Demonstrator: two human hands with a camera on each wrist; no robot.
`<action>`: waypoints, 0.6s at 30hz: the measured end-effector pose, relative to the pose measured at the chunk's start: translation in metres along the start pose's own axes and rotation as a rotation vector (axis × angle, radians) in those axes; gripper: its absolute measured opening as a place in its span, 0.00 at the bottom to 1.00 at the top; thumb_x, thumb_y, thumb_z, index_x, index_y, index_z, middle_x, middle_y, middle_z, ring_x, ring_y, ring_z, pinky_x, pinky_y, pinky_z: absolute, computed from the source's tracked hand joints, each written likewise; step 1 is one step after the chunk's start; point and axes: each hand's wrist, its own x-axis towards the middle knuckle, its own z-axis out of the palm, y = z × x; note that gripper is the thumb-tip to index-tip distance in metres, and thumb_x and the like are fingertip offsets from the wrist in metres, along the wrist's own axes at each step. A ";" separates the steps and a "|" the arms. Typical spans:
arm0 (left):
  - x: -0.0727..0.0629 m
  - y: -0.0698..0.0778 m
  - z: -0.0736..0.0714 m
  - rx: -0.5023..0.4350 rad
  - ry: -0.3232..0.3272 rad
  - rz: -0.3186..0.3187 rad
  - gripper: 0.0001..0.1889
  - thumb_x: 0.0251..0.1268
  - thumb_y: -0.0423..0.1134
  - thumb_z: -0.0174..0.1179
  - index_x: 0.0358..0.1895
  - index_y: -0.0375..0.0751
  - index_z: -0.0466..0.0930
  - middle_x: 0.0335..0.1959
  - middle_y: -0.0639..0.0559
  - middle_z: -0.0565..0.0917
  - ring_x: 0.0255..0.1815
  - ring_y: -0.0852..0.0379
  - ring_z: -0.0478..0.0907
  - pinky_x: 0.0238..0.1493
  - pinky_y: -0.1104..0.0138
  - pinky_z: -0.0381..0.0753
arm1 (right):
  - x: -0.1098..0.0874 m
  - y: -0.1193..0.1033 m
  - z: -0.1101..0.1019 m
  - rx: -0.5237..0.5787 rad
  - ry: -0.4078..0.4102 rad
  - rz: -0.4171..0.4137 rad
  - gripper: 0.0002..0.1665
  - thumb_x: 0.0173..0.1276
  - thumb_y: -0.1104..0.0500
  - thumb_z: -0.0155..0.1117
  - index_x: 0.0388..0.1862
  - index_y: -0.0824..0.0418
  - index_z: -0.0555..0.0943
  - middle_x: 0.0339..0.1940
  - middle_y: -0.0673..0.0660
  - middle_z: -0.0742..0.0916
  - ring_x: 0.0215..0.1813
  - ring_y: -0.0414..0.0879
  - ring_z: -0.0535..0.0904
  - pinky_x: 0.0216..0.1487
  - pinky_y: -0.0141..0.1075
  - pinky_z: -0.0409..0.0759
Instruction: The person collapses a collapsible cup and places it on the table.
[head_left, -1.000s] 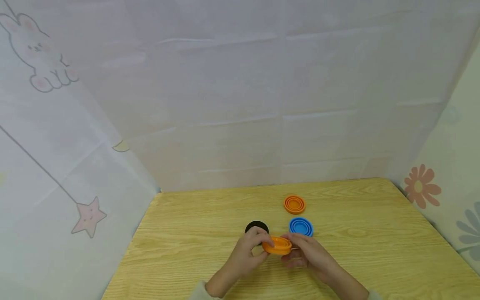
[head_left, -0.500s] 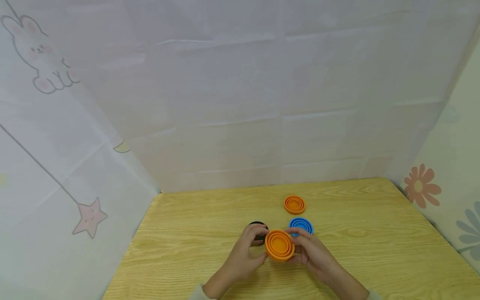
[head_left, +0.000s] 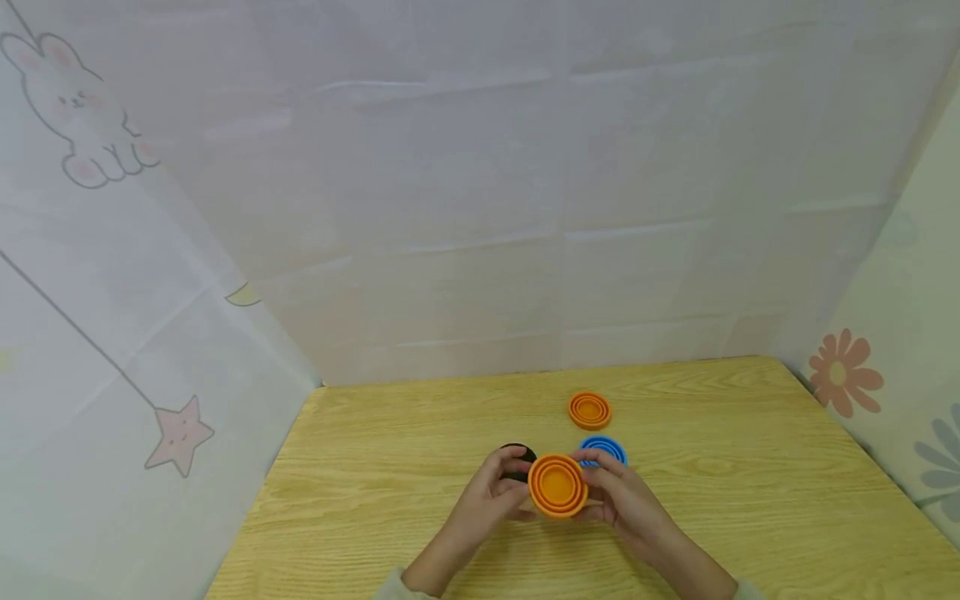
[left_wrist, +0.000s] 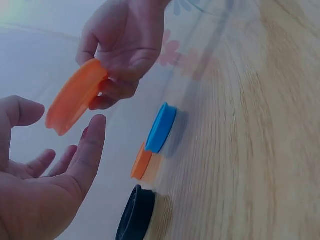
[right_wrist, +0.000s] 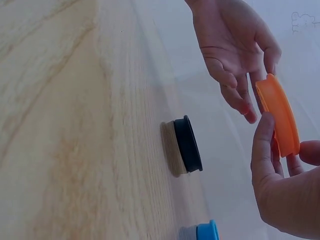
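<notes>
My right hand [head_left: 630, 504] pinches an orange collapsible cup [head_left: 558, 485], folded flat into concentric rings, between thumb and fingers above the table. The cup is tilted so its ringed side faces the head camera. On its other side, my left hand [head_left: 483, 504] has its fingers spread, with the thumb tip at or just beside the rim; I cannot tell if it touches. In the left wrist view, the left fingers [left_wrist: 90, 150] stand apart from the cup. Behind the hands lie a blue collapsed cup [head_left: 606, 448] and a black round one [head_left: 519, 454], both partly hidden.
Farther back on the wooden table [head_left: 375, 467] lies another orange collapsed cup [head_left: 589, 410]. Pale sheets printed with a rabbit [head_left: 86, 117], a star [head_left: 180, 435] and flowers [head_left: 845, 372] surround the table at the back and sides.
The orange cup between the hands has tipped from nearly edge-on to showing its ringed face. My left thumb and fingers have shifted off its rim, while my right hand keeps its hold.
</notes>
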 end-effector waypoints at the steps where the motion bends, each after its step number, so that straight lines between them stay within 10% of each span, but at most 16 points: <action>1: 0.000 0.000 0.001 -0.018 0.002 -0.016 0.31 0.77 0.38 0.57 0.76 0.36 0.56 0.63 0.35 0.70 0.54 0.50 0.80 0.53 0.43 0.83 | 0.000 0.000 0.001 -0.009 0.003 -0.002 0.19 0.80 0.55 0.54 0.65 0.60 0.72 0.54 0.53 0.86 0.50 0.48 0.86 0.46 0.41 0.87; 18: 0.002 -0.003 0.005 -0.079 0.034 -0.084 0.24 0.76 0.36 0.58 0.70 0.33 0.66 0.52 0.43 0.75 0.49 0.52 0.80 0.50 0.52 0.86 | 0.004 0.003 0.005 -0.111 0.046 -0.021 0.24 0.79 0.50 0.58 0.66 0.62 0.72 0.58 0.57 0.83 0.54 0.51 0.84 0.50 0.47 0.86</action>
